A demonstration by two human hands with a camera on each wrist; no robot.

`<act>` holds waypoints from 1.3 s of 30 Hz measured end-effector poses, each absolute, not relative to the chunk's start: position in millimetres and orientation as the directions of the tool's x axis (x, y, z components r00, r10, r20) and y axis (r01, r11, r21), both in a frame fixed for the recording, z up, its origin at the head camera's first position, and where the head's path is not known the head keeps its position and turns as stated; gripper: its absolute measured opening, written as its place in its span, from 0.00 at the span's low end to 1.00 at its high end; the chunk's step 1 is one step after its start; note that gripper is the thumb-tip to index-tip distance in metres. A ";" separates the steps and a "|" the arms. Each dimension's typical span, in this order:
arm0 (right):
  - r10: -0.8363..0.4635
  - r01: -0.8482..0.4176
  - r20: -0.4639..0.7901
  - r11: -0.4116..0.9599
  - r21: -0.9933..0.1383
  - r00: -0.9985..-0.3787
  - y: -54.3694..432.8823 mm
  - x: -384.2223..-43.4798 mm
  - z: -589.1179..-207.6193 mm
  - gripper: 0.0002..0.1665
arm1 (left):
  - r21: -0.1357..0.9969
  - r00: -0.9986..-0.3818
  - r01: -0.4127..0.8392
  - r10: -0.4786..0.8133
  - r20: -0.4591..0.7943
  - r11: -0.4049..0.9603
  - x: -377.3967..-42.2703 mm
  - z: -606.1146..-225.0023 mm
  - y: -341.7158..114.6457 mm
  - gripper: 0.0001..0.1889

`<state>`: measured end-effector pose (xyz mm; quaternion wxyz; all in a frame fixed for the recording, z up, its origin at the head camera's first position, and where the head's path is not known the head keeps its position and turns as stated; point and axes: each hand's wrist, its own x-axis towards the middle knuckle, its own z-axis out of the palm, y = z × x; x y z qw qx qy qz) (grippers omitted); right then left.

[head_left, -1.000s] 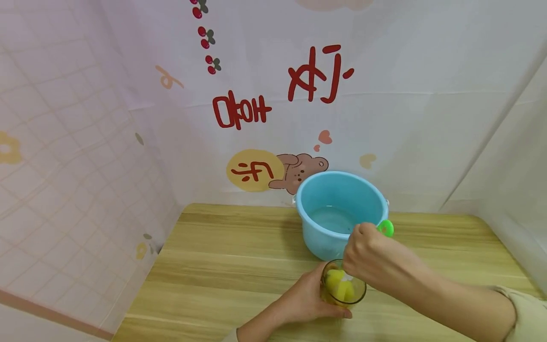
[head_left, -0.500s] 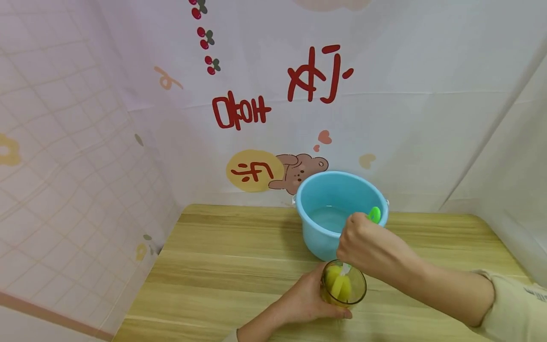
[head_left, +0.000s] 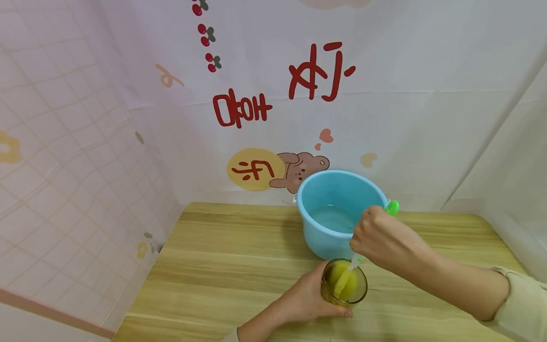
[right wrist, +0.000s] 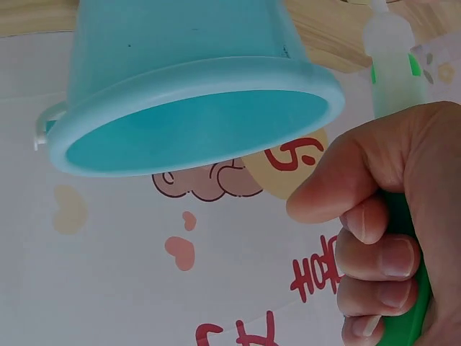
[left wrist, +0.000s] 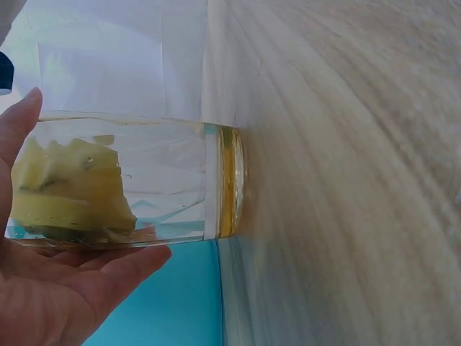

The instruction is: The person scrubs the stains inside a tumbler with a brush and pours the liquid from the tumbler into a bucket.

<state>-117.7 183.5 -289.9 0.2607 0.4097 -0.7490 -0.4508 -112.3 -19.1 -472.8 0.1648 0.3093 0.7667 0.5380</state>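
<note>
My left hand (head_left: 305, 297) grips a clear amber-tinted drinking glass (head_left: 360, 289) that stands on the table, thumb and fingers on opposite sides of it. In my right hand (head_left: 384, 235), the fingers curl round the green handle (right wrist: 403, 317) of a bottle brush. Its white neck slants down into the glass's mouth. The yellow sponge head (left wrist: 72, 187) sits in the upper part of the glass in the left wrist view, with the lower part see-through below it. Most of the handle is hidden by the right hand in the head view, though its green end shows above the fist.
A light blue bucket (head_left: 316, 237) with some water at its bottom stands just behind the glass, partly covered by the right hand. The wood-grain table (head_left: 222, 270) ends at a white printed curtain (head_left: 406, 133) at the back.
My right hand has shifted left and then back right and slightly up, turning the brush's tilt and the sponge inside the glass. My left hand and the glass stay nearly in place.
</note>
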 end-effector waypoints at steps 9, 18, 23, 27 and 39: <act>-0.829 -0.385 0.027 0.288 0.877 -0.559 191.5 -110.3 -286.1 0.29 | 0.925 -0.750 0.314 0.653 0.104 0.213 -112.0 -473.0 -18.8 0.46; -0.857 -0.367 0.092 0.310 0.877 -0.507 196.0 -95.6 -280.6 0.19 | 0.935 -0.749 0.288 0.657 0.084 0.209 -112.4 -471.8 -18.5 0.45; -0.873 -0.351 0.118 0.310 0.884 -0.474 193.1 -86.1 -275.4 0.15 | 0.940 -0.744 0.287 0.661 0.098 0.184 -113.0 -471.4 -18.0 0.45; -0.868 -0.341 0.115 0.307 0.888 -0.482 188.5 -81.4 -272.2 0.22 | 0.941 -0.736 0.296 0.667 0.116 0.163 -113.9 -471.7 -17.6 0.45; -0.863 -0.357 0.118 0.323 0.876 -0.491 177.4 -82.9 -269.7 0.26 | 0.957 -0.729 0.261 0.675 0.110 0.126 -114.6 -471.4 -18.1 0.44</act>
